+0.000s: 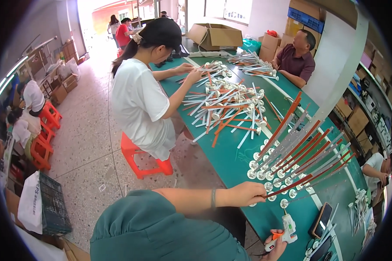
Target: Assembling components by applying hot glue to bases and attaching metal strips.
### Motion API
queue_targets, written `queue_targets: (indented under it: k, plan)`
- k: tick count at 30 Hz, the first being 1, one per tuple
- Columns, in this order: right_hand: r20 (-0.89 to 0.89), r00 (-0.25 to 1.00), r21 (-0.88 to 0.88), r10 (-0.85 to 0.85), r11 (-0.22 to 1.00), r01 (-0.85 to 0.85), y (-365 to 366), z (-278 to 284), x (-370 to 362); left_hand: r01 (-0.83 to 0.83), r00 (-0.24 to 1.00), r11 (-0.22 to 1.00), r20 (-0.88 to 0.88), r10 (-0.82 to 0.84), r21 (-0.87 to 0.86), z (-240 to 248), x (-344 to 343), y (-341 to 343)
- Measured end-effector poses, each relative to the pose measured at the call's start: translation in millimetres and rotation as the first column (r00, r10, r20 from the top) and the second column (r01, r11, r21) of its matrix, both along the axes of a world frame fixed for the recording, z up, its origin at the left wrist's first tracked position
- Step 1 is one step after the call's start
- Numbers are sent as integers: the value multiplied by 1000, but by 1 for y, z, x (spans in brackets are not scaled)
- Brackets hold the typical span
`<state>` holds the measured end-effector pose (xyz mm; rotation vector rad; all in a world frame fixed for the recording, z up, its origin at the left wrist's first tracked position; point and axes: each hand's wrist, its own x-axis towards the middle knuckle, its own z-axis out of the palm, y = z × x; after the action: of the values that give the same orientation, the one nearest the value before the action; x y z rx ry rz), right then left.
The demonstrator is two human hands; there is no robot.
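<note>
Your left hand holding a reddish-brown strip at the near edge of the green tabletop, your right hand gripping a white glue gun, standing strips inward from that edge, a strip heap farther along

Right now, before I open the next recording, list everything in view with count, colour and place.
table: one, green, ahead and right
glue gun: one, white and orange, by the near table edge
held strip: one, red-brown, above the glue gun in the picture
standing strips: many, red-brown and grey, right of centre
round bases: many, white, under the standing strips
heaped strips: many, grey and red-brown, farther along the table
phone: one, dark, right of the glue gun
open box: one, brown, far end
stools: at least four, orange-red, left
crate: one, dark, left floor
co-workers: several, varied clothing, around the room
left hand: one, bare, fingers on the held strip
right hand: one, bare, around the glue gun
</note>
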<state>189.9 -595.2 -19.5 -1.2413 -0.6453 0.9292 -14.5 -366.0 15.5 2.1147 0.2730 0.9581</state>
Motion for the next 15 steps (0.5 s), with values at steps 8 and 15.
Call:
queue_targets:
  k: [8, 15]
  plan:
    - [24, 999, -2, 26, 1000, -26, -1, -1, -1, 34, 999, 999, -7, -34, -23, 3, -4, -1]
    - [97, 995, -34, -29, 999, 33, 1, 3, -6, 15, 1000, 1000, -3, -15, -10, -3, 4, 0]
